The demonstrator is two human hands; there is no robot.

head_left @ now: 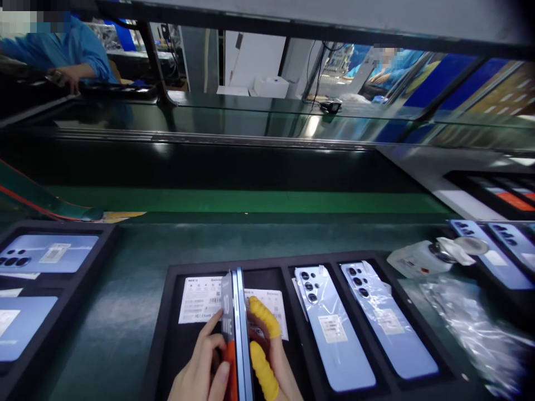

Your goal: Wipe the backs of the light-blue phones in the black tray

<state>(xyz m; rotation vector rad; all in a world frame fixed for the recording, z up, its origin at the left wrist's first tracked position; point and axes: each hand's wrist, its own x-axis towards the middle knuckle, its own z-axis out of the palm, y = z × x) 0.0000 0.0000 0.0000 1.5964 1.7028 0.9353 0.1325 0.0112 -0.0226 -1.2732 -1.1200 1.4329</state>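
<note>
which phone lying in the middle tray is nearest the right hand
The left lying phone, in the compartment beside the right hand; the other lying phone is one compartment further right in the tray.

Tabletop (112, 317): dark green, stretching across the foreground.
Conveyor belt (251, 200): green, running crosswise just beyond.
Overhead panel (355, 22): gray, spanning the top edge.
Background: a white panel (254, 55) rises behind a white box (271, 87).
Light: glare on the far tabletop (267, 120).

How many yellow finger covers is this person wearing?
2 visible, both on the right hand: the upper cover on a finger, the lower cover on what looks like the thumb. Other fingers are partly hidden, so more are possible.
</note>
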